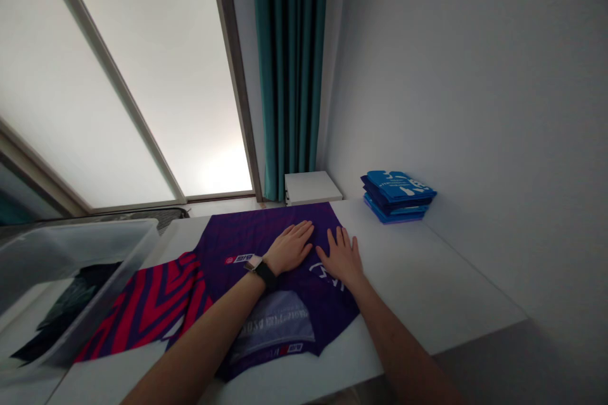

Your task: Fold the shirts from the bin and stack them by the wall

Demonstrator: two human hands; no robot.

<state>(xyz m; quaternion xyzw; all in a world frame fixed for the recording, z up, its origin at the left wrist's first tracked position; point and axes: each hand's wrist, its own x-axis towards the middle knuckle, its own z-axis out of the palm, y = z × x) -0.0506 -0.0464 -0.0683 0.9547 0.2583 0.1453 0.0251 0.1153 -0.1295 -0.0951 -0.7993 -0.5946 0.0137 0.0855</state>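
A purple shirt point(266, 221) with white lettering and a red-and-purple striped part point(147, 300) lies spread on the white table point(427, 266). Its collar end, with a greyish inner panel point(278, 323), is nearest to me. My left hand point(291, 248), with a dark-strapped watch on the wrist, rests flat on the middle of the shirt, fingers stretched out to the right. Just right of it, my right hand point(342, 257) lies flat with fingers spread near the shirt's right edge. Neither hand grips the cloth.
A stack of folded blue clothes point(399, 196) stands at the table's back right by the wall. On the left is a clear plastic bin point(137, 234) with dark clothes point(71, 304) inside. Beyond the table are a small white cabinet point(313, 188) and a teal curtain point(289, 76).
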